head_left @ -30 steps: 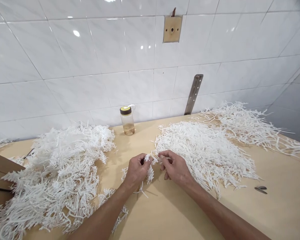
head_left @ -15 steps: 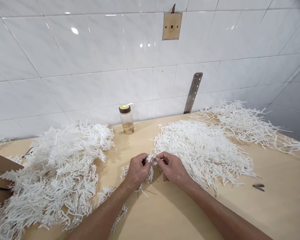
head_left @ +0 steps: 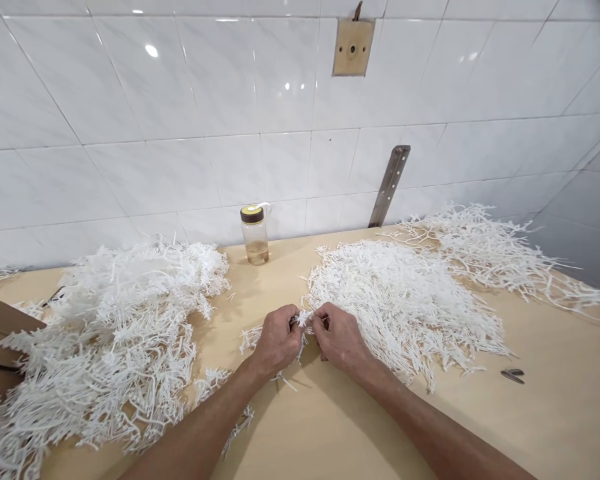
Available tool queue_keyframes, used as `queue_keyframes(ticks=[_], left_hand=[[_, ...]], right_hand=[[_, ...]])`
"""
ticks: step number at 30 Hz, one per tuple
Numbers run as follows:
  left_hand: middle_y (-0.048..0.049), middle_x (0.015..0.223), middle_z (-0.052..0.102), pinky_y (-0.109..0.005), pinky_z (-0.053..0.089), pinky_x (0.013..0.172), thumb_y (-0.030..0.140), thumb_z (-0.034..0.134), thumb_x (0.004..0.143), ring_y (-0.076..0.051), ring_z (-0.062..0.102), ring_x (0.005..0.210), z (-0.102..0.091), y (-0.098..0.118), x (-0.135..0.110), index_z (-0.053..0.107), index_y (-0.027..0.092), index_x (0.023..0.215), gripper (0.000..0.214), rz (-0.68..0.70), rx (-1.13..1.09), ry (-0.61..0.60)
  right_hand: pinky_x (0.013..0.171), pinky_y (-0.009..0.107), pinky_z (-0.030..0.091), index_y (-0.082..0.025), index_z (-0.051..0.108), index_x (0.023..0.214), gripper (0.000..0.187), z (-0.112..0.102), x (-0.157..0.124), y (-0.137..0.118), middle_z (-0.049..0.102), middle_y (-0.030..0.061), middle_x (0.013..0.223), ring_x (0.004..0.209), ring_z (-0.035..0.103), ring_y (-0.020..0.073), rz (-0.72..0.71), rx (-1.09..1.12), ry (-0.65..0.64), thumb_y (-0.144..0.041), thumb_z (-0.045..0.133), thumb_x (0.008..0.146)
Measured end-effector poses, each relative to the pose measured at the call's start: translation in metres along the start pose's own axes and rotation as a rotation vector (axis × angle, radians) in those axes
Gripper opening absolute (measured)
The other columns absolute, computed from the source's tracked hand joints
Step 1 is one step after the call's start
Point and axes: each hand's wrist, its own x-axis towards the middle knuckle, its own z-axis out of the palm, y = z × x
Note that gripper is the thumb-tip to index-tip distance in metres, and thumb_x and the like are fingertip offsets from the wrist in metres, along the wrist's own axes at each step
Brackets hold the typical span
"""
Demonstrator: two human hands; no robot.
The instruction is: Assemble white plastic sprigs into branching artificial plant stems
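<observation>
Between my hands is a small white branched plastic-looking piece (head_left: 304,318) with star-like tips. My left hand (head_left: 280,341) is closed around it, thumb and forefinger pinching. My right hand (head_left: 341,333) is closed in a pinch at the piece's right side; its fingertips partly hide what they grip. A few loose white pieces (head_left: 250,339) lie on the table just left of my left hand. To the right spreads a pile of thin white strands (head_left: 400,300), close by my right hand. A larger heap of branched white pieces (head_left: 130,340) lies to the left.
A clear bottle (head_left: 256,237) with a dark and yellow lid stands near the tiled wall. A metal bracket (head_left: 390,187) leans at the wall. More long white strands (head_left: 495,247) lie at the back right. Small metal snippers (head_left: 513,376) rest on the wooden table (head_left: 555,427).
My hands stay together at the white piece, the right fingers now curled a little closer to it. The whole view has shifted slightly.
</observation>
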Motion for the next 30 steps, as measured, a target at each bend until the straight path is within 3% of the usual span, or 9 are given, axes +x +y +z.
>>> queue_keyframes(ticks=[3,8,14,20,30], left_hand=[[0.0062,0.055,0.032,-0.024,0.023,0.052,0.037,0.058,0.082,-0.01,0.03,0.054,0.0,0.003,-0.002,0.041,0.019,0.06,0.033,-0.051,-0.103,-0.005],[0.0056,0.056,0.036,-0.023,0.027,0.051,0.048,0.06,0.083,-0.009,0.033,0.054,0.0,0.0,0.001,0.049,0.018,0.063,0.038,-0.163,-0.301,0.045],[0.0019,0.062,0.05,-0.023,0.035,0.055,0.048,0.066,0.078,-0.011,0.044,0.058,0.0,-0.006,0.006,0.064,0.015,0.078,0.033,-0.15,-0.384,0.025],[0.0002,0.064,0.057,-0.022,0.038,0.056,0.046,0.065,0.079,-0.011,0.049,0.059,0.002,-0.004,0.006,0.065,0.014,0.078,0.032,-0.154,-0.374,0.015],[0.0006,0.064,0.056,-0.022,0.037,0.055,0.044,0.065,0.081,-0.011,0.047,0.058,0.002,-0.005,0.006,0.066,0.014,0.079,0.03,-0.123,-0.363,-0.017]], right_hand=[[0.039,0.023,0.043,-0.022,0.048,0.071,0.012,-0.004,0.004,0.005,0.056,-0.0035,0.053,0.038,0.056,0.0131,0.07,0.048,0.064,-0.025,0.051,0.082],[0.032,0.022,0.043,-0.021,0.053,0.082,0.012,-0.008,0.004,0.009,0.054,-0.0072,0.05,0.031,0.052,0.012,0.104,0.253,-0.002,-0.033,0.053,0.084],[0.033,0.021,0.045,-0.019,0.059,0.098,0.026,-0.017,-0.001,-0.002,0.059,-0.0062,0.054,0.031,0.052,0.0098,0.073,0.354,-0.011,-0.042,0.056,0.085],[0.031,0.021,0.045,-0.018,0.061,0.111,0.041,-0.018,-0.005,-0.004,0.06,-0.0044,0.06,0.033,0.054,0.0098,0.006,0.34,-0.113,-0.05,0.055,0.087],[0.033,0.017,0.04,-0.017,0.062,0.098,0.036,-0.021,-0.004,-0.002,0.061,-0.0038,0.063,0.035,0.056,0.0086,0.045,0.394,-0.263,-0.051,0.052,0.089]])
